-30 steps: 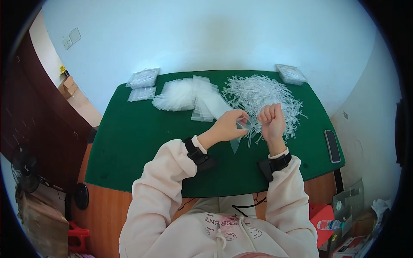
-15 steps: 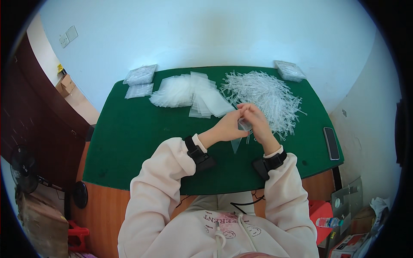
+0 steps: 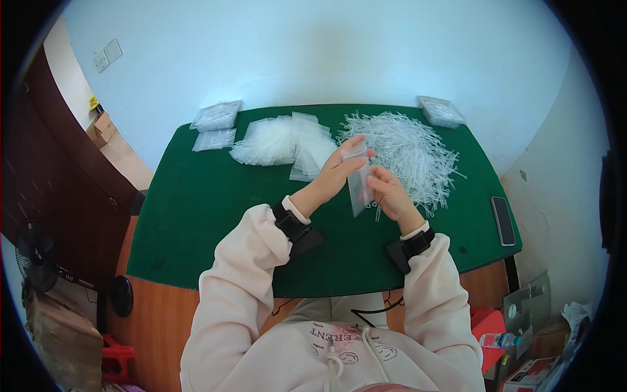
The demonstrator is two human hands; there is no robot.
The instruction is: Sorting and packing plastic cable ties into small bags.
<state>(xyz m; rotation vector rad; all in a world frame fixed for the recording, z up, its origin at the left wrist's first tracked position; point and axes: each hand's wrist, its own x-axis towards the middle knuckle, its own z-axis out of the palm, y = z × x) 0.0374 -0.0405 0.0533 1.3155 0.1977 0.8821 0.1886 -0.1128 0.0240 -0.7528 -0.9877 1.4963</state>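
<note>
A small clear plastic bag (image 3: pixel 358 195) hangs tilted over the table, its lower corner pointing toward me. My left hand (image 3: pixel 334 171) is closed on the bag's upper end, thumb across the front. At the bag's right edge, my right hand (image 3: pixel 390 195) is closed with thumb and fingers pinching it. Behind my right hand spreads a big heap of thin clear plastic sticks with looped ends (image 3: pixel 405 147). Fanned-out flat clear bags (image 3: pixel 268 142) lie beyond my left hand. Whether anything is inside the held bag is hard to make out.
Stacks of filled clear packs stand at the green table's (image 3: pixel 209 228) back left (image 3: pixel 217 116) and back right (image 3: pixel 441 112). A phone (image 3: pixel 502 221) lies near the right edge. A black fan (image 3: pixel 38 255) and cardboard boxes (image 3: pixel 59 336) are on the floor at left.
The bag has turned from being bunched between my hands to lying flat toward me. My left hand has moved up and left; my right hand has lowered slightly, to the bag's edge.
</note>
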